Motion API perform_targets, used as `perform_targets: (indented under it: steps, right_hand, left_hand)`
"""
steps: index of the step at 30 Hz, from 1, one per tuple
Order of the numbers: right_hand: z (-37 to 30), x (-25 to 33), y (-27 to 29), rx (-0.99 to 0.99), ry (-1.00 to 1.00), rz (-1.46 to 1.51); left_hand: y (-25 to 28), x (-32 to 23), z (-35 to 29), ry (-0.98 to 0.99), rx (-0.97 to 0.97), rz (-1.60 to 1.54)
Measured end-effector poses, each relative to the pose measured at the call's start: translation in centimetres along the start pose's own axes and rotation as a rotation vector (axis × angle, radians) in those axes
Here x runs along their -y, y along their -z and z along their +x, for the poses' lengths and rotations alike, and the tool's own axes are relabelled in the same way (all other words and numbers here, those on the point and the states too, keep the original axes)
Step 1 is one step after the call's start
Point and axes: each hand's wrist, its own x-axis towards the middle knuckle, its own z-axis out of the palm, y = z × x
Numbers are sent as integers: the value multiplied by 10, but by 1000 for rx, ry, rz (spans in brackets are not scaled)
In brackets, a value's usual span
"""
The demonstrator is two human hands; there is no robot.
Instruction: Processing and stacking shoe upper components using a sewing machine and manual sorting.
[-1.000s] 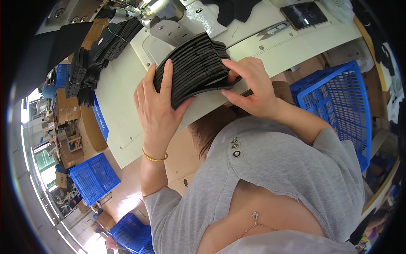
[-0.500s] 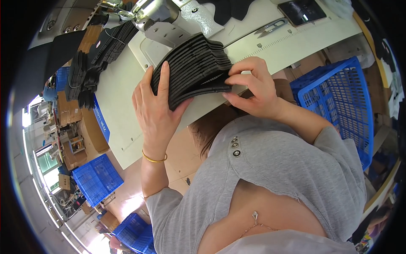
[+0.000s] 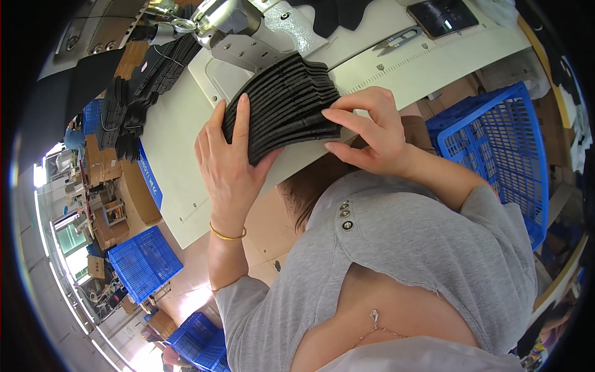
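Observation:
A thick stack of black curved fabric pieces (image 3: 288,102) stands on the pale sewing table, its layered edges toward me. Around its left end is my left hand (image 3: 226,155), fingers on the far side and thumb beneath the near edge. At the stack's right end, my right hand (image 3: 375,130) has its index fingertip against the layers. Its thumb is apart, just below the nearest piece, with a gap between finger and thumb. Right behind the stack is the metal sewing machine (image 3: 232,31).
Thread snips (image 3: 398,40) and a black phone (image 3: 442,17) lie at the table's far right. Bundled black pieces (image 3: 161,68) hang by the left edge. A blue crate (image 3: 496,142) stands to the right; another blue crate (image 3: 145,263) is on the floor at left.
The nearest piece, held apart from the stack by my right hand before, now lies against the other layers. My right thumb and finger have spread; my left hand keeps its hold.

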Motion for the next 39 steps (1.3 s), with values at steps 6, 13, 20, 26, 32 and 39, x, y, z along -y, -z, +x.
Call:
perform_targets:
  steps: [6, 13, 20, 26, 32, 39]
  right_hand:
    - [0, 2, -2, -22, -88, 126]
    - [0, 4, 2, 43, -152, 163]
    - [1, 6, 1, 60, -181, 151]
    - [-1, 3, 0, 66, -162, 133]
    - [4, 9, 1, 89, -289, 226]
    - [5, 6, 1, 135, -267, 215]
  left_hand:
    - [0, 1, -1, 3, 3, 0]
    - [-2, 1, -1, -6, -10, -10]
    - [-2, 2, -1, -7, -7, -8]
    - [-1, 1, -1, -10, 0, -8]
    - [0, 1, -2, -15, 7, -8]
    - [0, 1, -4, -15, 6, -15]
